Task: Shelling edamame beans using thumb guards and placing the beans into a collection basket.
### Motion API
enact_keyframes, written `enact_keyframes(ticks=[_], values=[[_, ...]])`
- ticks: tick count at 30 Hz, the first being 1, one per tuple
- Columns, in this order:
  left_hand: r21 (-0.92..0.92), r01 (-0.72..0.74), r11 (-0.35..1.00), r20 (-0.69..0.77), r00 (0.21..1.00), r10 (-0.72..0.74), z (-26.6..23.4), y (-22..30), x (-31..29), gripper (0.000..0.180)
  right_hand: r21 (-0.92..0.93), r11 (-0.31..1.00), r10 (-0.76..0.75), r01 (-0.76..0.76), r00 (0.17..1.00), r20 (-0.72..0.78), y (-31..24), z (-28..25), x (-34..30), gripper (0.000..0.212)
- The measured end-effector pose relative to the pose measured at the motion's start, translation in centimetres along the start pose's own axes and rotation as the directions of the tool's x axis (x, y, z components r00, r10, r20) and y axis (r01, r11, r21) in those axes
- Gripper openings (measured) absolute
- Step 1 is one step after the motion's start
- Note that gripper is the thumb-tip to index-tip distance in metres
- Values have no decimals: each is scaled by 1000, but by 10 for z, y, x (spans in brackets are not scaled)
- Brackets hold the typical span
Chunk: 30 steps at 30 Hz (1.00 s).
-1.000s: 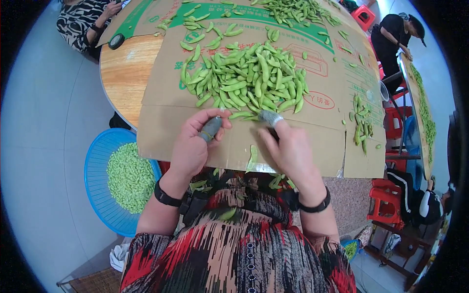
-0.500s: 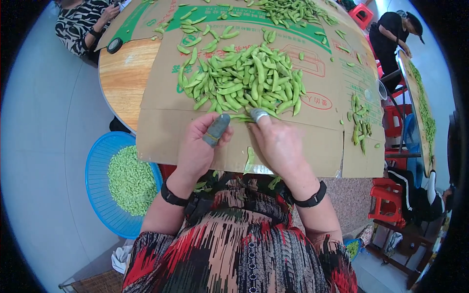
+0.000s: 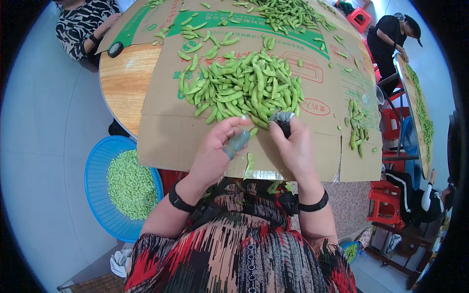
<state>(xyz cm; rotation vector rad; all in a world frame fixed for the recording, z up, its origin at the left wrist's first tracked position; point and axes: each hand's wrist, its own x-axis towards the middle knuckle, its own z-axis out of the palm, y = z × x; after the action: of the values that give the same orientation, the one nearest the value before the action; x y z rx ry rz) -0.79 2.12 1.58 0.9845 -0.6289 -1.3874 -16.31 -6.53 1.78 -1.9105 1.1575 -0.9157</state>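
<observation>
A pile of green soybean pods (image 3: 251,83) lies on the flattened cardboard (image 3: 166,132) in front of me. My left hand (image 3: 217,149), a grey-green cover on its thumb, is closed round a soybean pod (image 3: 253,132) whose tip sticks out past the thumb. To its right, my right hand (image 3: 295,146) is closed at the near edge of the pile. A dark grey cover wraps a fingertip there; anything inside those curled fingers is hidden. One flat pale green pod (image 3: 249,165) rests near the cardboard's front edge.
A blue basket (image 3: 93,195) of shelled green beans stands lower left. More pods (image 3: 359,129) lie at the right and far side of the cardboard. A person (image 3: 85,29) sits far left; others work at a table (image 3: 413,97) at right, by red stools (image 3: 383,205).
My left hand has moved right, bringing a pod tip into view beside its thumb. The right hand has shifted right and turned, its fingers curling away from the pods it touched.
</observation>
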Motion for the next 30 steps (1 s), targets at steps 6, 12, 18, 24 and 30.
enact_keyframes(ticks=[6,12,18,24,30], values=[[346,-280,895,-46,948,314,0,-5,9,27,416,842,292,-342,939,181,-9,-18,0,11],[770,-542,336,393,818,421,6,4,12,23,359,891,148,-277,926,349,-24,-19,-10,11],[-19,-2,1000,58,998,3,-5,-3,14,15,490,749,184,-446,850,493,-15,-14,-15,20],[202,-236,951,-51,967,251,-4,-14,14,16,515,655,116,-552,747,654,-21,-10,-23,25],[410,-185,893,-95,965,244,3,-11,10,13,454,753,120,-477,777,618,-19,-5,-27,20]])
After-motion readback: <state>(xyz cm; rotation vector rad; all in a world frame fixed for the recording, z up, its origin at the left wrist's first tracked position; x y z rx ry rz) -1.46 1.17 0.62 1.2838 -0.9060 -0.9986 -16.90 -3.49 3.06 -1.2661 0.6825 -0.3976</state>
